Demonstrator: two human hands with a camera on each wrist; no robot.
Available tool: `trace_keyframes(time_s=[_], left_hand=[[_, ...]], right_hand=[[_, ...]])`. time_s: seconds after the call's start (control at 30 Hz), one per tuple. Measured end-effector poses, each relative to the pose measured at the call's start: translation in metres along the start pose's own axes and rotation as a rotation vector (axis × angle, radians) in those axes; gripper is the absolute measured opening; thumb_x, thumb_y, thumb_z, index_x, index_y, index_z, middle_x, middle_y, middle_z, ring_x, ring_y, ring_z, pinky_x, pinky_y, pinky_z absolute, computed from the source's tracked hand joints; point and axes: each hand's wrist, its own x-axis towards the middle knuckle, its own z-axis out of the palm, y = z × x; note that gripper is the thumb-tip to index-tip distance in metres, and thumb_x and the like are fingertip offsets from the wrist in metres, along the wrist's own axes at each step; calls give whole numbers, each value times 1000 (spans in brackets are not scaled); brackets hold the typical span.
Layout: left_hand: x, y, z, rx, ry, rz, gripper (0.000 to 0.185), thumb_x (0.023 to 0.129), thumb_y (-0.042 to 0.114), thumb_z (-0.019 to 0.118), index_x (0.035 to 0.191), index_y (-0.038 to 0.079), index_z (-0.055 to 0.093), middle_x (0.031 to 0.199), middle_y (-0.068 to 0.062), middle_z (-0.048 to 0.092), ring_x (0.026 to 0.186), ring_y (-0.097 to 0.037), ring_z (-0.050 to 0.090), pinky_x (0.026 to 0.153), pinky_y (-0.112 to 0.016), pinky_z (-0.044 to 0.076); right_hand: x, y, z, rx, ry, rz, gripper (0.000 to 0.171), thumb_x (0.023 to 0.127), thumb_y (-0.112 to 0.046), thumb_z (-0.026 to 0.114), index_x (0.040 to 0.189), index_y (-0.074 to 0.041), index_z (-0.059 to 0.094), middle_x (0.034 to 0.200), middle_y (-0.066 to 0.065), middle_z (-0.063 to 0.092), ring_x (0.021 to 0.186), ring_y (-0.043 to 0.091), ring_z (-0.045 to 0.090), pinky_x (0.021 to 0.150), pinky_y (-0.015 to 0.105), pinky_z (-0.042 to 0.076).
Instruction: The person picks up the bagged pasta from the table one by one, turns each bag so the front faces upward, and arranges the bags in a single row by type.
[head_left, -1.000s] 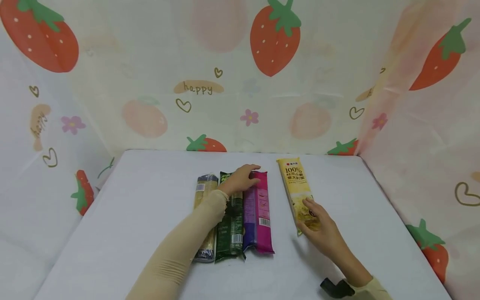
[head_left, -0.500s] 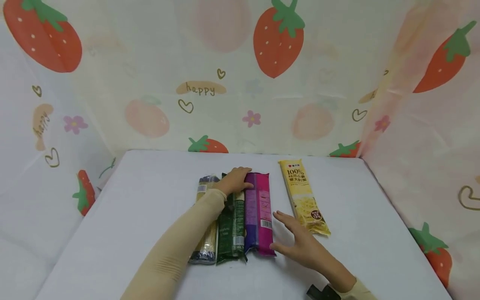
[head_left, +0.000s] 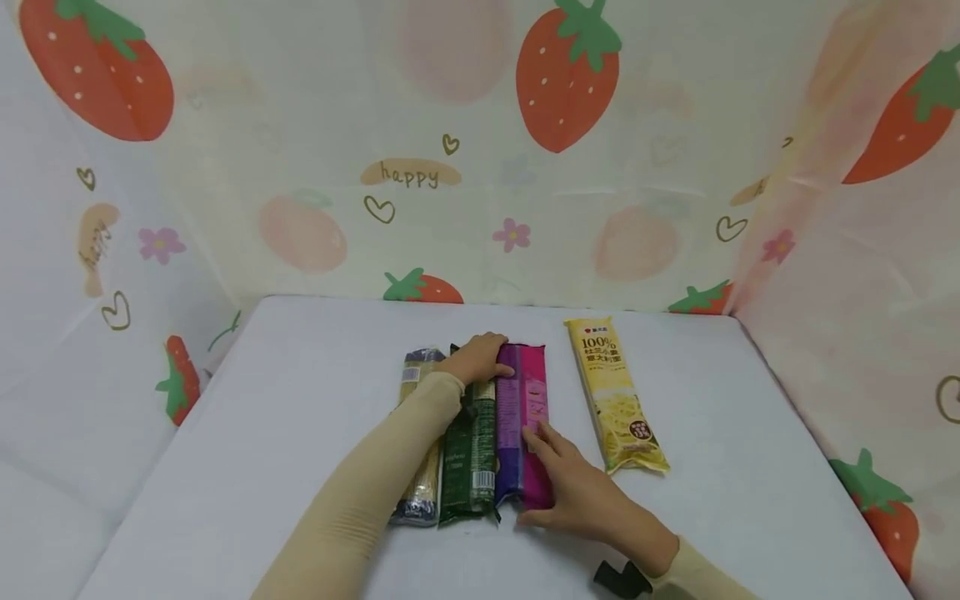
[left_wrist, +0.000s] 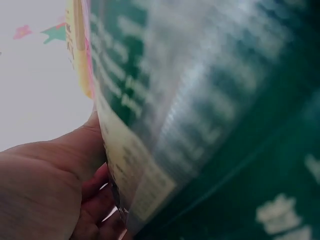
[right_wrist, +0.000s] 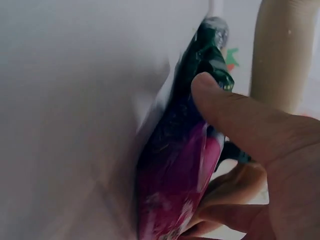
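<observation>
Three long packs lie side by side on the white table: a clear pack of pale yellow dried pasta (head_left: 420, 492), a dark green pack (head_left: 456, 475) and a purple-and-pink pack (head_left: 510, 467). My left hand (head_left: 476, 358) rests across the far end of the green pack, its thumb reaching the purple-and-pink pack. In the left wrist view the green pack (left_wrist: 210, 100) hides part of that hand. My right hand (head_left: 581, 487) holds the near right corner of the purple-and-pink pack (right_wrist: 175, 185), fingers on its top, thumb (right_wrist: 220, 97) at the near end.
A yellow spaghetti pack (head_left: 611, 383) lies apart on the right, slightly slanted. White cloth covers the table (head_left: 750, 467). Strawberry-printed curtains (head_left: 315, 125) enclose its back and both sides.
My right hand has left the yellow spaghetti pack, moved left and come onto the purple-and-pink pack. My left hand stays at the far ends of the row, drawn slightly back from the purple-and-pink pack.
</observation>
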Motion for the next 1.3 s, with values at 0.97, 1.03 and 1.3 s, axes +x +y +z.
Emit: trace_keyframes(time_s=[0.97,1.03,1.3], left_hand=[[2,2,-4,11,-20,-13,62,107,39,69,157,5,51,156,-20,49,144,-41,47,119,-52,42],[2,2,-3,20,-24,-7,63,108,39,68,157,5,50,156,-20,49,144,-41,47,119,-51,42],[1,5,-5,3,-27,-2,62,107,38,69,156,3,50,151,-20,55,142,-40,50,120,-51,41]], right_hand=[[14,-11,10,-256,59,118,112,74,-42,91,163,3,40,163,27,41,127,44,59,79,51,61],[14,-10,10,-243,50,126,111,74,-42,91,162,3,41,166,29,38,130,46,58,81,53,61],[10,-1,8,-101,63,126,114,73,-36,93,165,1,37,168,30,34,137,48,54,99,56,57]])
